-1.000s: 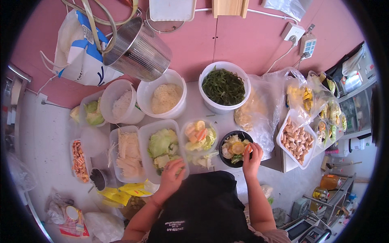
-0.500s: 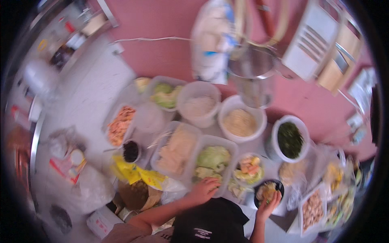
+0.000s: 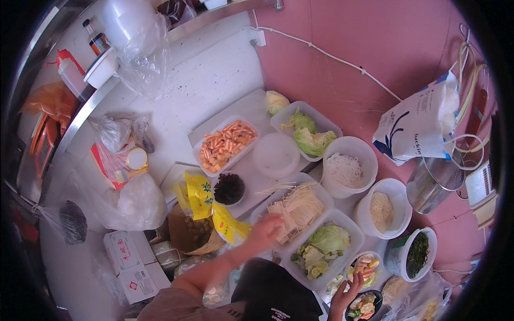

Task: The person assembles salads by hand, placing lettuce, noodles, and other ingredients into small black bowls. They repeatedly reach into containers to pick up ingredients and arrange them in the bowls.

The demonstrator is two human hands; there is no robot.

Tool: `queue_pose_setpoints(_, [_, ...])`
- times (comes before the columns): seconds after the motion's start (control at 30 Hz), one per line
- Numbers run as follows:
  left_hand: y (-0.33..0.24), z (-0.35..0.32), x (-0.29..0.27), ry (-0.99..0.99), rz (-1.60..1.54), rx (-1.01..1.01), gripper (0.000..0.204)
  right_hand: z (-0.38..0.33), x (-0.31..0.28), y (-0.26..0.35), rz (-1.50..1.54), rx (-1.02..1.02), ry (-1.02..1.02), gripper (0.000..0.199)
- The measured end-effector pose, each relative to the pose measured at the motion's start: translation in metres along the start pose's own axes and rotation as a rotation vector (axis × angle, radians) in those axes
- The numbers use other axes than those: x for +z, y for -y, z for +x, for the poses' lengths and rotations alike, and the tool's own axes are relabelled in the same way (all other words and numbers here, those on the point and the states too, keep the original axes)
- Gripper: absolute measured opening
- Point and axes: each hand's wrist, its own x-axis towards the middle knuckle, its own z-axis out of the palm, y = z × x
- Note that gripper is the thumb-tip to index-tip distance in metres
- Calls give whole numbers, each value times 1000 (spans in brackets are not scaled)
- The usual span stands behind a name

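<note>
My left hand (image 3: 266, 232) is over the near-left corner of a clear tub (image 3: 327, 199) of pale, thin enoki-like strands (image 3: 300, 207). Motion smears its fingers, and I cannot tell if they grip anything. Beside it is a tub (image 3: 362, 243) of torn lettuce (image 3: 327, 241). My right hand (image 3: 345, 296), fingers apart, rests by the rim of a small black bowl (image 3: 380, 300) of mixed food with leaves and orange-and-white pieces. Just beyond that hand stands a clear round bowl (image 3: 380, 263) with similar orange-and-white pieces.
Farther back are tubs of orange-and-white chunks (image 3: 227, 143), cabbage (image 3: 310, 140), white noodles (image 3: 345, 170), yellowish noodles (image 3: 382, 211) and dark green seaweed-like strips (image 3: 417, 255). A cup of black pieces (image 3: 229, 188), yellow packets (image 3: 201, 195) and a carton (image 3: 134, 262) lie leftward.
The view has swung left, so the containers sit farther right. My left hand has gone from the lettuce tub to the tub of pale strands. My right hand stays by the black bowl.
</note>
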Motion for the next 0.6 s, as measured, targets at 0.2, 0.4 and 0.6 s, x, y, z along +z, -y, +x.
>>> queue_pose_setpoints(0.2, [53,50,-80,-261,71,-76,24,15,28,34,14,-28,11,39])
queue_pose_setpoints(0.4, [93,96,-118,-359,76,-153,23,-7,48,32,-17,12,39,35])
queue_pose_setpoints(0.6, [64,160,-59,1,259,246,31,-16,57,52,-55,63,104,10])
